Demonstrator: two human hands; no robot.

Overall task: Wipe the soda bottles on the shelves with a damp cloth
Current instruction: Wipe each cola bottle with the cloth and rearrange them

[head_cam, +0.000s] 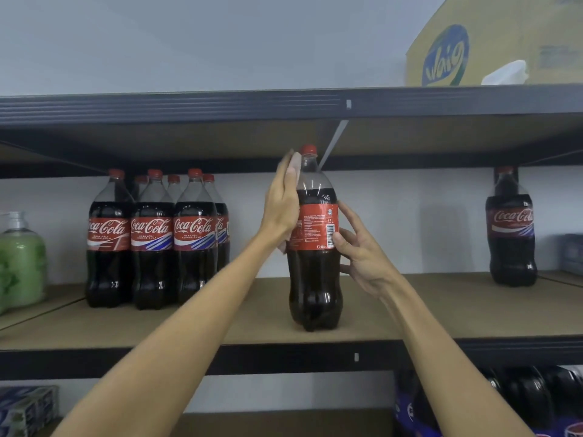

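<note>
A 1.5 L cola bottle with a red cap and red label stands upright near the front of the middle shelf. My left hand lies flat against the bottle's left shoulder and presses a pale cloth onto it; only the cloth's edges show past my fingers. My right hand grips the bottle's right side at the label. Several more cola bottles stand grouped at the left, and a single cola bottle stands far right.
A green liquid bottle sits at the left edge. The upper shelf beam hangs just above the cap; a cardboard box and a white container rest on top. Dark bottles and blue packs fill the lower shelf.
</note>
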